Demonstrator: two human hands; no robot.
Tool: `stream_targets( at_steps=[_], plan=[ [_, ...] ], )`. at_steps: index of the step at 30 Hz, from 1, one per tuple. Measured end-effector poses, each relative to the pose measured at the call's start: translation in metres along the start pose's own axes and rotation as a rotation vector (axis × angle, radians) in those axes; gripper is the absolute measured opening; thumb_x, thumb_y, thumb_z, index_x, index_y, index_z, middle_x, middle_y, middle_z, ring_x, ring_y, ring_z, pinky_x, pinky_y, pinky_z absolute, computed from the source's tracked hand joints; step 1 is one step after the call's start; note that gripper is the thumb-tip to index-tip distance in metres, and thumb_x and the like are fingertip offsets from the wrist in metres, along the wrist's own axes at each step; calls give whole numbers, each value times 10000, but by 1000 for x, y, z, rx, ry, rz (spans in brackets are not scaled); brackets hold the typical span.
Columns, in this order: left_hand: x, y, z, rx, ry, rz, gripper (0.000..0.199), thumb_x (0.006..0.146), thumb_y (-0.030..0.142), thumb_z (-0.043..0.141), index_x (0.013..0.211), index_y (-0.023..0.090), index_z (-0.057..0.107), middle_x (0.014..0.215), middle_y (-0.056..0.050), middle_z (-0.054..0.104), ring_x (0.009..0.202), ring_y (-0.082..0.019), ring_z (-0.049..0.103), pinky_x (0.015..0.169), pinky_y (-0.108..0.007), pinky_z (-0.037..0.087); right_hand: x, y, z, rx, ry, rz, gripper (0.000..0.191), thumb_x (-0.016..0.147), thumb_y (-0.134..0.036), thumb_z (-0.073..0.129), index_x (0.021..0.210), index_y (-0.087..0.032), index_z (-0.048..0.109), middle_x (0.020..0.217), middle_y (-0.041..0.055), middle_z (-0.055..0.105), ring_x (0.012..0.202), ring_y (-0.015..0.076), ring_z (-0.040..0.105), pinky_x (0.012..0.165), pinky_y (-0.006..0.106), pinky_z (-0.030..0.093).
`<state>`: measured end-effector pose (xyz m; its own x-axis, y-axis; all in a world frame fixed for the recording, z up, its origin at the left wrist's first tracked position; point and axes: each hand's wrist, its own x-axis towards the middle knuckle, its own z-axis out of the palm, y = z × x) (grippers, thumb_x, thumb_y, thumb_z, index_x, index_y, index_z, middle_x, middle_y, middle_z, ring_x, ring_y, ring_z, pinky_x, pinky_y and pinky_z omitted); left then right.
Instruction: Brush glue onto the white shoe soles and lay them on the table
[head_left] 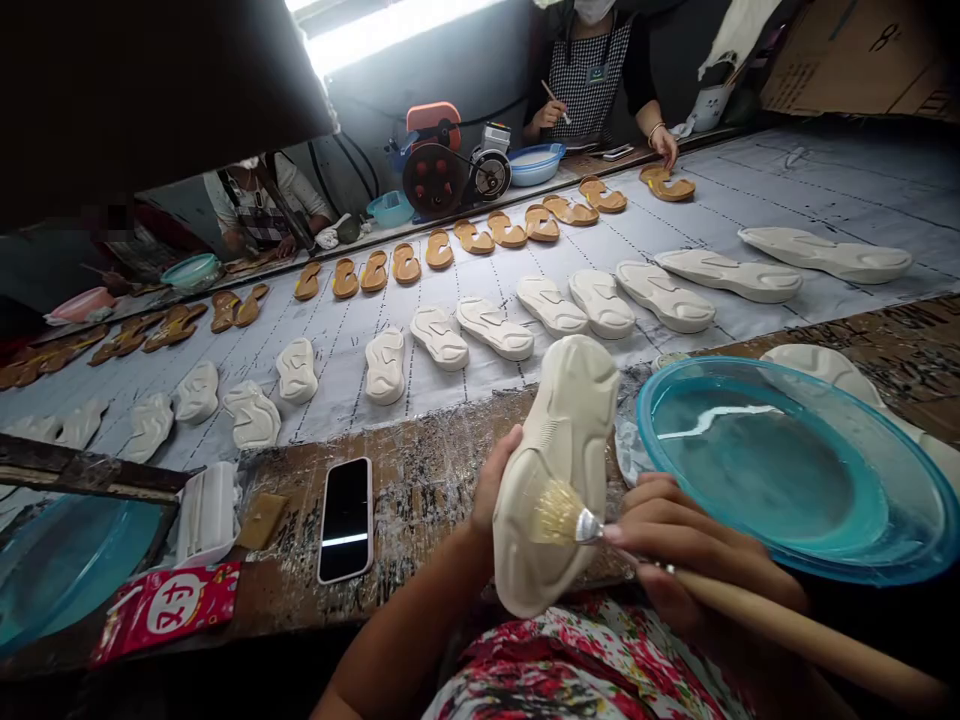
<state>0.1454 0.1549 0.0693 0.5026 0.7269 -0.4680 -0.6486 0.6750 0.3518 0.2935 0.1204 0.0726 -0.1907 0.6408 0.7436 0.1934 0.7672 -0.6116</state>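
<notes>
- Sole point(559, 470): cream, moulded, held up tilted over the bench point(427, 530), its patterned face toward the camera.
- Left hand point(499, 485): grip closed around the sole's edge; the fingers behind it are hidden, so their exact hold is hard to judge.
- Right hand point(690, 545): grip pressed around the wooden handle of a flat brush point(577, 522), whose pale bristles touch the sole.
- Blue plastic basin point(885, 540): just beside the right hand, with a white streak of liquid inside.
- Smartphone point(345, 520): lying on the bench, left of the sole.
- Rows of cream soles point(495, 328) and tan sole pieces point(469, 237): laid out across a dash-marked sheet point(817, 190).
- Co-worker point(589, 85): across the bench, holding a thin brush point(556, 103).
</notes>
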Motion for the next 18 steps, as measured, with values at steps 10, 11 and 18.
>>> stream_targets(
  at_steps=[10, 11, 18],
  plan=[
    [-19, -1, 16, 39, 11, 83, 598, 775, 548, 420, 1092, 68, 586, 853, -113, 662, 877, -259, 600, 853, -364, 422, -7, -1, -2, -80, -30, -35, 112, 771, -153, 479, 819, -162, 580, 609, -2, 540, 632, 97, 531, 731, 316, 426],
    [-19, -1, 15, 80, 12, 93, 603, 771, 565, 415, 1070, 73, 594, 824, -108, 657, 848, -251, 599, 820, -355, 430, -14, -2, -3, -99, -23, 16, 110, 776, -205, 497, 811, -173, 596, 611, 2, 544, 643, 104, 544, 739, 315, 435],
    [-23, 1, 11, 611, 35, 345, 471, 781, 524, 488, 980, 115, 606, 815, -52, 586, 707, -136, 492, 673, -246, 390, -32, -14, -16, -161, -25, 146, 228, 780, -408, 542, 837, -214, 644, 630, 20, 564, 691, 130, 577, 780, 333, 454]
  ],
)
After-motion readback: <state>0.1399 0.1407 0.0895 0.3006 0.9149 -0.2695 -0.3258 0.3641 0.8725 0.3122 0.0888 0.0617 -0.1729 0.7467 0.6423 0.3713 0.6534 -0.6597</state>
